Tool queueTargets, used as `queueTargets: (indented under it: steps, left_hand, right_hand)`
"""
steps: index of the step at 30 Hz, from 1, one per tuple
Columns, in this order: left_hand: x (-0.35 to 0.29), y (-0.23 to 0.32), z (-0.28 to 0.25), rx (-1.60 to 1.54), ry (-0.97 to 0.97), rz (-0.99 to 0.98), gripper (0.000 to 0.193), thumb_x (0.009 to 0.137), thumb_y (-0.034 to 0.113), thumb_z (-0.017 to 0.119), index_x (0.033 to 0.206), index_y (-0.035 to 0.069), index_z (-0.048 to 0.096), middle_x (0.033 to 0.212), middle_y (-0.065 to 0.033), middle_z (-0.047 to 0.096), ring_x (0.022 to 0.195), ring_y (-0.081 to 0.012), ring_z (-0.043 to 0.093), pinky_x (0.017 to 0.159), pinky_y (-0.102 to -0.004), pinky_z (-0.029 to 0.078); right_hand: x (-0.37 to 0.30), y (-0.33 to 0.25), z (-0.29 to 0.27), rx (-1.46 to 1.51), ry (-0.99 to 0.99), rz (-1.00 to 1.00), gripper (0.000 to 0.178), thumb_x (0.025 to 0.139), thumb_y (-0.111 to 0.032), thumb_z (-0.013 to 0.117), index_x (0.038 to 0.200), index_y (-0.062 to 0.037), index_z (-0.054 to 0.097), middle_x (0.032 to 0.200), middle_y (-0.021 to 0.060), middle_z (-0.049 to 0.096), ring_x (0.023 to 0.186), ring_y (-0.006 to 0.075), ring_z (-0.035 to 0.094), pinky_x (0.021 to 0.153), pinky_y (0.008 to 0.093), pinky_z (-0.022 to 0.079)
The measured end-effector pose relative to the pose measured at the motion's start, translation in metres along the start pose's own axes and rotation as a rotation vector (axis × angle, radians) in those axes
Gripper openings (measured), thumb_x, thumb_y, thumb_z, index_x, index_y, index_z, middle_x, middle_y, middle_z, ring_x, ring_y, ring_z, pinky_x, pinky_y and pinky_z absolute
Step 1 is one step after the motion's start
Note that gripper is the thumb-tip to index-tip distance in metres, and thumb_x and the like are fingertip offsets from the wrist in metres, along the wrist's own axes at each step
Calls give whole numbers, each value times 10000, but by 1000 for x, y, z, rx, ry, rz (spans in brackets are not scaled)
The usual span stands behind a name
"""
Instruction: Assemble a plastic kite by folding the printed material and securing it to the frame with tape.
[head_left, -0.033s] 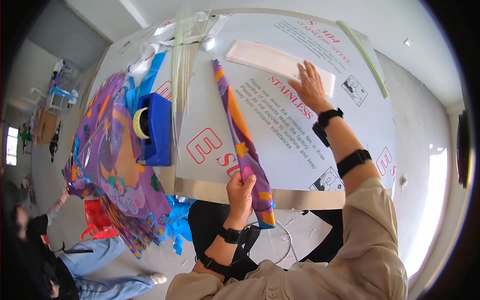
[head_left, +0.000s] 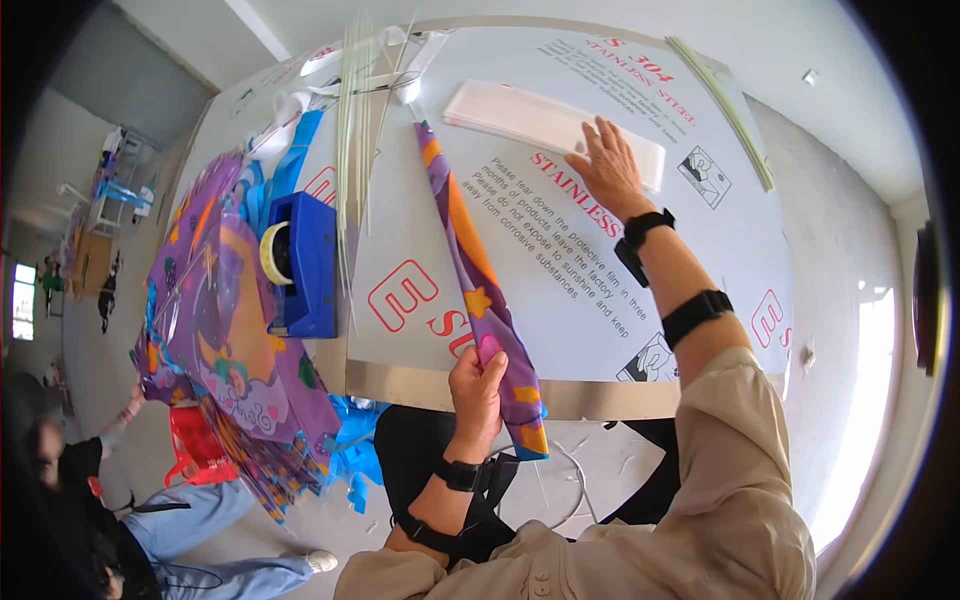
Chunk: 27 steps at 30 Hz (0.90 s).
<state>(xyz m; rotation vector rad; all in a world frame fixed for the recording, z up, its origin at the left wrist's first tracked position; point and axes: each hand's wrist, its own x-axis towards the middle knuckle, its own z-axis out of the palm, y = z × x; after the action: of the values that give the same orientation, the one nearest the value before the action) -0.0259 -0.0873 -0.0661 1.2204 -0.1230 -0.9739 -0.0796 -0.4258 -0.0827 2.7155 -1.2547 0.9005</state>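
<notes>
My left hand (head_left: 476, 392) is closed around the lower part of a long, narrow roll of purple printed fabric (head_left: 466, 245) with orange and yellow star patterns. The thumb lies on top of the roll. Its lower end sticks out past the near table edge, and the pointed upper end lies on the table. My right hand (head_left: 610, 170) rests with fingers stretched out on the right part of a stack of long, clear plastic sleeves (head_left: 535, 118). Part of the stack is hidden under that hand.
Left of the roll stand a blue tape dispenser (head_left: 317, 265) and thin pale rods (head_left: 354, 130). A pile of purple printed fabric (head_left: 235, 320) hangs over the table's left edge. More rods (head_left: 722, 110) lie far right. A person (head_left: 75, 480) is at the lower left.
</notes>
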Motion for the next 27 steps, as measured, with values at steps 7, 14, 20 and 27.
queueTargets:
  steps: [7,14,20,27]
  left_hand:
    - [0,4,3,-34,-19,-34,38,899,49,599,893,46,562,808,43,538,701,-22,470,671,-182,416]
    - [0,1,-1,-29,-54,-30,36,902,42,592,918,39,560,847,23,574,736,-35,508,703,-200,435]
    - [-2,3,3,-43,-55,-14,37,898,33,588,904,42,553,843,25,570,744,-37,508,707,-204,435]
    - [-2,5,8,140,-74,133,68,881,25,599,872,52,537,777,54,507,676,-28,429,643,-189,382]
  right_hand:
    - [19,2,9,-32,-167,6,76,767,-150,663,779,-86,703,901,78,642,877,278,607,775,379,505]
    - [37,15,7,559,-286,714,123,675,-118,741,712,-17,683,744,148,672,781,284,664,685,352,518]
    - [37,20,5,889,-193,819,157,702,-78,756,792,21,674,788,122,686,714,187,623,626,325,487]
    - [25,41,-29,1251,440,1182,132,856,-64,615,783,45,603,673,119,605,457,101,417,394,248,286]
